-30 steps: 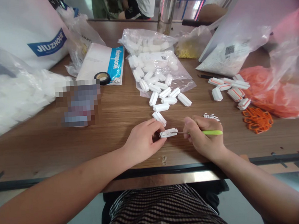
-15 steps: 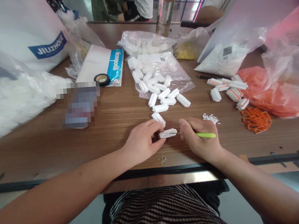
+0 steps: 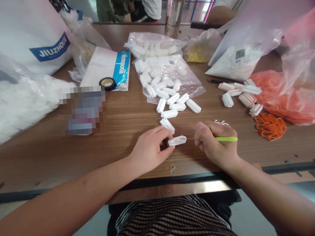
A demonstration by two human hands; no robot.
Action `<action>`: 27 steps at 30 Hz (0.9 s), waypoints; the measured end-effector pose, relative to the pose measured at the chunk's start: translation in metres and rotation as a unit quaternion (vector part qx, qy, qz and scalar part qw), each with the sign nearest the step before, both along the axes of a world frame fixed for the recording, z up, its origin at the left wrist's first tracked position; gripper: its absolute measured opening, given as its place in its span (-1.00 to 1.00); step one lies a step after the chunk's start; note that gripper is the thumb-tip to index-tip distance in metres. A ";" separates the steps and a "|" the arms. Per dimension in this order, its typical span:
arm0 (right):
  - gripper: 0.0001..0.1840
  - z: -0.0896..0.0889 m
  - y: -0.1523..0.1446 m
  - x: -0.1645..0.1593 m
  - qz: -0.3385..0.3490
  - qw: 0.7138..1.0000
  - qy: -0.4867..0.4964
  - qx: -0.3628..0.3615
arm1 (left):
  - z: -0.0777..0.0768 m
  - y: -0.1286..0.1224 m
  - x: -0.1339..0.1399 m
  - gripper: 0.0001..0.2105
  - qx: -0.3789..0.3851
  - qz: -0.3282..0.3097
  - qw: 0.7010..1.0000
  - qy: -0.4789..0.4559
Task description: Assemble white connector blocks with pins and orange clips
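The left hand (image 3: 146, 147), fingers closed on one end of a white perforated housing (image 3: 177, 141) just over the table (image 3: 119, 117), presumably steadies it; the right hand (image 3: 217, 140), curled round a green-handled tool (image 3: 226, 139), points the thin shaft at its free end (contact unclear); since half a second ago, the right hand has drawn back rightward, baring more shaft.

1. On the table (image 3: 116, 142), left of centre, a roll of tape (image 3: 108, 89) lay on a notebook (image 3: 100, 66).
2. Right of the notebook, connector housings (image 3: 177, 107) lay partly on a plastic bag (image 3: 194, 86), partly before it.
3. Before these, another housing (image 3: 176, 141) sat in the left hand (image 3: 150, 147), a needle tool (image 3: 226, 139) in the right hand (image 3: 216, 144).
4. Tiny pegs (image 3: 222, 122) lay just behind the right hand; clips (image 3: 270, 126) lay right of them.
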State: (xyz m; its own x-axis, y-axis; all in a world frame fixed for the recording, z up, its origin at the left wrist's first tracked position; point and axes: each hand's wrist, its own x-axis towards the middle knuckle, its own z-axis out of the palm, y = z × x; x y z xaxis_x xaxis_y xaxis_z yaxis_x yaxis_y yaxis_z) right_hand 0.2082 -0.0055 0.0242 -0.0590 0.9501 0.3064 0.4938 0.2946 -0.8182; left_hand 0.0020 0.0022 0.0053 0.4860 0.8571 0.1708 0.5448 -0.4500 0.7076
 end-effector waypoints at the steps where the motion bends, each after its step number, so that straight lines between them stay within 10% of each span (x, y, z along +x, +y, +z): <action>1: -0.51 0.000 0.000 0.000 -0.005 1.000 0.011 0.000 | 0.000 0.000 0.000 -0.94 -0.001 0.001 1.000 0.001; 27: -0.51 0.001 0.005 0.000 0.016 1.000 -0.024 -0.007 | 0.000 0.000 0.000 -0.94 -0.001 -0.001 1.000 -0.010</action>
